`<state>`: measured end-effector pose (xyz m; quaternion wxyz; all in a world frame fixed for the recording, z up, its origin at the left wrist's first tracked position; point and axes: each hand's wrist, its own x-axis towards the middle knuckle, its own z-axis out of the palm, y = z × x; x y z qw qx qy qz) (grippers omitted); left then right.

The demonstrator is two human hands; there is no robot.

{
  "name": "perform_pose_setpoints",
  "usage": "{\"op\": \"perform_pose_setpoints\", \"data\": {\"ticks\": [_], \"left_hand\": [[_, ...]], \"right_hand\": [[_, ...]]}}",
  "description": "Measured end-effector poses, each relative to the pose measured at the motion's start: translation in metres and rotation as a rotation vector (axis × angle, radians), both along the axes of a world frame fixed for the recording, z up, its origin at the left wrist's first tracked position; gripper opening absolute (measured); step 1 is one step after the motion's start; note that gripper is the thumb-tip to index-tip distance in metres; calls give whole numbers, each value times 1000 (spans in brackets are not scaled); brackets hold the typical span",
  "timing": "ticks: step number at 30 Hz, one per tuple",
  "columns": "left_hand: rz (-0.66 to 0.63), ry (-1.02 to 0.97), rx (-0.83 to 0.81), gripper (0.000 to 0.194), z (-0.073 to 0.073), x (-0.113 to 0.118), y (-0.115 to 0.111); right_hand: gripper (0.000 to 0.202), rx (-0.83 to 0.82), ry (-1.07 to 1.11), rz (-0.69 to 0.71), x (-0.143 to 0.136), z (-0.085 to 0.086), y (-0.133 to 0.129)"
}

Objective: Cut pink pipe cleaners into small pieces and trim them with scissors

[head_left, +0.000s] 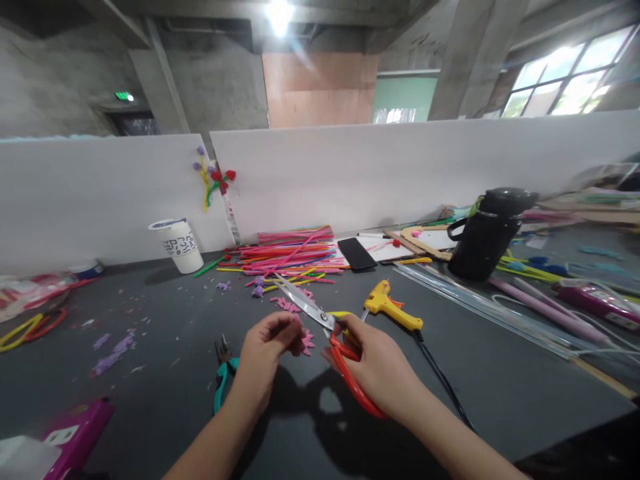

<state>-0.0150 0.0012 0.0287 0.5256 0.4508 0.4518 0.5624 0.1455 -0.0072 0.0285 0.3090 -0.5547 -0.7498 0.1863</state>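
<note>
My right hand point(373, 357) grips a pair of scissors point(305, 303) by the red handles, blades pointing up and left across the table. A yellow strip shows at its fingers; I cannot tell whether it is held. Just left of the scissors, my left hand point(273, 350) is closed in a pinch, and what sits between its fingertips is too small to make out. Small pink fuzzy pieces point(307, 343) show beside those fingertips and behind the blades. Partly hidden by my left wrist are teal-handled pliers point(220, 387). A yellow glue gun point(393, 307) lies beyond my right hand.
Behind my hands lies a pile of coloured pipe cleaners point(287, 253), near a black phone point(356, 254). A white cup point(179, 247) stands left and a black jug point(487, 233) right. Clear plastic strips point(475, 307) lie at right, a purple power strip point(80, 437) front left.
</note>
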Motion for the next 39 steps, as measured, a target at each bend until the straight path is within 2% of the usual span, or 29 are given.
{"op": "perform_pose_setpoints", "data": {"ticks": [5, 13, 33, 39], "left_hand": [[42, -185, -13, 11, 4, -4, -1], [26, -260, 47, 3, 5, -4, -6], [20, -321, 27, 5, 7, -6, -6], [20, -326, 29, 6, 6, -7, -5]], "right_hand": [[29, 60, -206, -4, 12, -4, -2], [32, 152, -422, 46, 11, -14, -8], [30, 325, -497, 12, 6, -20, -8], [31, 326, -520, 12, 6, -20, -7]]}}
